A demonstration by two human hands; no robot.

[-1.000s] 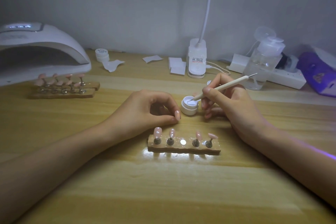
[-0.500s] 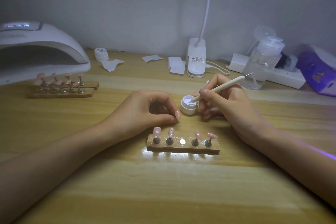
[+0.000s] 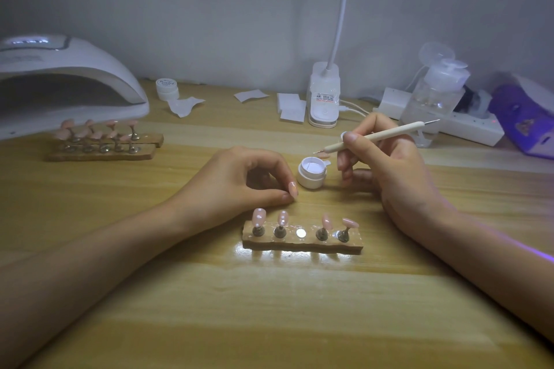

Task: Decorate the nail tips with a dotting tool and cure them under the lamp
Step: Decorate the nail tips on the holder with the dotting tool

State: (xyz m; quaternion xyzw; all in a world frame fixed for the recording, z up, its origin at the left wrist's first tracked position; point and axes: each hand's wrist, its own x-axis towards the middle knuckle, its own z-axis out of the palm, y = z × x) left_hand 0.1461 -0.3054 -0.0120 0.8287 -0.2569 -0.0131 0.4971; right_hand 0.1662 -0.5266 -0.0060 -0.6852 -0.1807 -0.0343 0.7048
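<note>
The counter (image 3: pixel 269 308) lies bare and wide on the near side. Its far edge meets the wall and is crowded with a bottle (image 3: pixel 431 99), a power strip (image 3: pixel 467 129) and paper scraps (image 3: pixel 289 106). The lamp (image 3: pixel 69 69) stands at the far left, its mouth facing the near side, with two loaded racks (image 3: pixel 105 144) just in front of it.

The left hand (image 3: pixel 236 180) rests on the counter at centre, clenched into an arch. Its thumb and forefinger tips meet, with nothing seen between them. The right hand (image 3: pixel 389 165) rests its edge on the counter to the right, grasping the dotting tool (image 3: pixel 377 136) between thumb and forefinger like a pen, the other fingers curled under.

The holder (image 3: pixel 302 241) lies crosswise just near of both hands, apart from them. The open jar (image 3: pixel 311 172) sits in the gap between the hands, close beside the left forefinger.

The tool's long axis slants from low left to high right. Its working end points left and hangs above the jar's far rim, clear of the gel. Its other metal tip points right towards the bottle.

Four nail tips (image 3: pixel 258 216) stand on the holder, two on each side of a bare middle magnet. The left two carry white dots.
</note>
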